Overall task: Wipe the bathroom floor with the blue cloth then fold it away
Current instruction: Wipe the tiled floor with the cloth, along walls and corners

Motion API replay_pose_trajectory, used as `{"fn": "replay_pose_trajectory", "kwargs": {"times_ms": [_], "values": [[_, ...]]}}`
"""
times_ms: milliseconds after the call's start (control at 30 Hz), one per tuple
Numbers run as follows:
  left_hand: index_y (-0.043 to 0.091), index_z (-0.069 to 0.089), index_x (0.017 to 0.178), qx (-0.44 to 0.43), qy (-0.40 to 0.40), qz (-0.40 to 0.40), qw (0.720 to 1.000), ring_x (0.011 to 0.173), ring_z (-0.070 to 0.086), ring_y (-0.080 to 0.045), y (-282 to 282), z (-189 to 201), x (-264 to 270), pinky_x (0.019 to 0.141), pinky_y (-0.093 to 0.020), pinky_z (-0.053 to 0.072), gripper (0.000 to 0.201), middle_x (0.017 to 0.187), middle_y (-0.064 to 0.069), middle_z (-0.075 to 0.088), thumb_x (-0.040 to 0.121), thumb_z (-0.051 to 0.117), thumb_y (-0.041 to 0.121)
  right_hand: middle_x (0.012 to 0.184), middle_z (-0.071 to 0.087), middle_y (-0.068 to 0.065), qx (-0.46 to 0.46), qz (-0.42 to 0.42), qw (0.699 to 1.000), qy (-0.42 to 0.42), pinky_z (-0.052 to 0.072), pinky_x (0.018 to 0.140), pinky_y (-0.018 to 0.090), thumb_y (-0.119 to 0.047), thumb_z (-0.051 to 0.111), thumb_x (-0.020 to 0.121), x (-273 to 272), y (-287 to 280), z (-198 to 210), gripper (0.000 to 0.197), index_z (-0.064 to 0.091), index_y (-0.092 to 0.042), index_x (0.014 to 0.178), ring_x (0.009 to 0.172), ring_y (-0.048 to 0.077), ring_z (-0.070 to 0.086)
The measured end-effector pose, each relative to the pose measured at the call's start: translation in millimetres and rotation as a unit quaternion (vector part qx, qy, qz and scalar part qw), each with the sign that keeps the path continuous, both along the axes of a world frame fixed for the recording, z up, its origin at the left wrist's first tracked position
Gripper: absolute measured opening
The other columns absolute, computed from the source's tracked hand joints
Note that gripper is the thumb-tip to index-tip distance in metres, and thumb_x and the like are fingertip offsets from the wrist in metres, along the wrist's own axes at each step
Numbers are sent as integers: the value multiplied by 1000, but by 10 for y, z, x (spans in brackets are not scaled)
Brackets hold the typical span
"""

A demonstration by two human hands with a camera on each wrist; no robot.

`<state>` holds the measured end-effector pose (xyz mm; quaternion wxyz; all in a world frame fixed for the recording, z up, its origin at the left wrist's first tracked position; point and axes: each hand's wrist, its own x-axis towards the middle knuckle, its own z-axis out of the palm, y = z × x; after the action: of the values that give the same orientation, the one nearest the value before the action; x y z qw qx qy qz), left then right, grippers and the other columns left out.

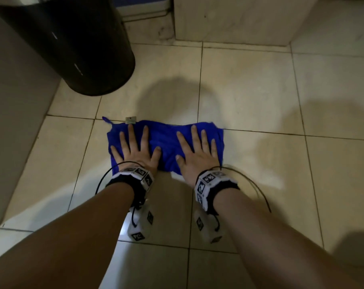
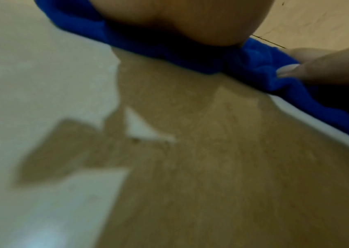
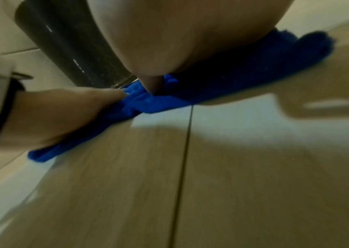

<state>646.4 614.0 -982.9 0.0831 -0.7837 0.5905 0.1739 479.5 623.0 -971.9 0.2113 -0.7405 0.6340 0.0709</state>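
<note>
We've got our left hand [image 1: 133,150] and right hand [image 1: 195,152] flat, fingers spread, pressing the blue cloth [image 1: 166,140] onto the tile floor [image 1: 260,97].

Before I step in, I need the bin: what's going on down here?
A person is wiping the tiled floor. The left hand and right hand press flat, fingers spread, side by side on the blue cloth. The cloth lies bunched, not yet folded away. The black bin stands beyond it, to the left.
</note>
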Motion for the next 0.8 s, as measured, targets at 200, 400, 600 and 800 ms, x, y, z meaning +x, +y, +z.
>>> {"fn": "replay_pose_trajectory", "kwargs": {"times_ms": [200, 400, 600, 800], "values": [[40, -27, 146, 3, 9, -58, 998, 147, -20, -26, 497, 35, 4, 115, -53, -12, 74, 157, 2, -30, 87, 9, 65, 162, 19, 10, -31, -31, 999, -6, 11, 114, 55, -56, 22, 92, 135, 741, -129, 69, 20, -28, 154, 147, 35, 20], [37, -41, 139, 52, 4, -120, 991, 143, -31, -27, 1011, 74, -39, 114, -55, -15, 82, 150, 0, -44, 67, -11, 64, 159, 26, 12, -35, 0, 999, -15, 21, 111, 56, -55, 24, 96, 58, 1219, -146, 65, 35, -24, 151, 145, 36, 27], [40, -41, 137, 54, 18, -133, 989, 142, -32, -25, 1038, 82, 0, 112, -55, -18, 81, 150, 2, -44, 69, -6, 66, 164, 11, 5, -44, 6, 999, -9, 11, 116, 53, -56, 29, 93, 30, 1278, -139, 68, 19, -31, 156, 150, 30, 12], [44, -17, 149, 3, 40, -175, 984, 147, -21, -21, 626, 46, 234, 113, -52, -18, 73, 158, 8, -28, 85, 12, 68, 159, -28, -3, -10, -24, 999, 24, -14, 118, 47, -64, 1, 86, 181, 829, -78, 69, -17, -45, 150, 147, 25, -23]]}}
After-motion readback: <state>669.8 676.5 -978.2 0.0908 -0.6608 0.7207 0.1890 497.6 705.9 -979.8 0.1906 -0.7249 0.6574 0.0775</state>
